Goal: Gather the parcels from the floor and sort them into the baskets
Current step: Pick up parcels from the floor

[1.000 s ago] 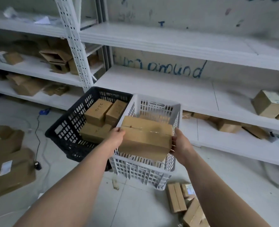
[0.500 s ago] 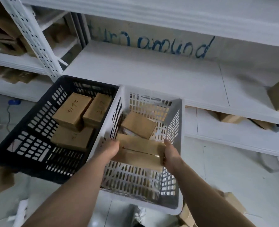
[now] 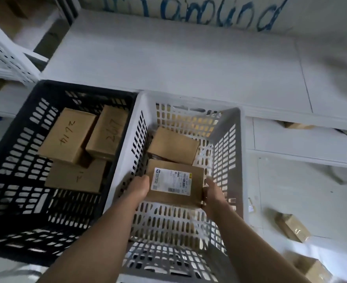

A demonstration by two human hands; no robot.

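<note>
1. The place is a storeroom with a pale floor point(image 3: 291, 190). A white shelf point(image 3: 168, 64) runs across the far side, and blue writing point(image 3: 209, 15) is on the wall above it.
2. The labelled parcel point(image 3: 175, 183), a brown carton with a white printed label on top, is inside the white basket point(image 3: 238, 160), at its near part. I cannot tell whether it touches the bottom.
3. The left grip point(image 3: 140, 186), a bare hand, holds the left edge of this parcel. Its fingers are hidden below the carton.
4. The right grip point(image 3: 212, 195), also a bare hand, holds the right edge, with the thumb lying on the top face.
5. A plain parcel point(image 3: 173, 145) lies in the same basket, just beyond the labelled one and touching its far edge.
6. The black basket point(image 3: 83, 86) stands just left of the white one, wall against wall.
7. It holds three brown cartons: the left carton point(image 3: 66, 135) and the middle carton point(image 3: 107, 131), both with handwritten numbers, lie on top of the lower carton point(image 3: 76, 176).
8. On the floor at the right lie a taped carton point(image 3: 293, 227) and a nearer carton point(image 3: 311, 268), both well apart from the baskets.
9. At the far left a white perforated post point(image 3: 5, 52) carries more shelves.
</note>
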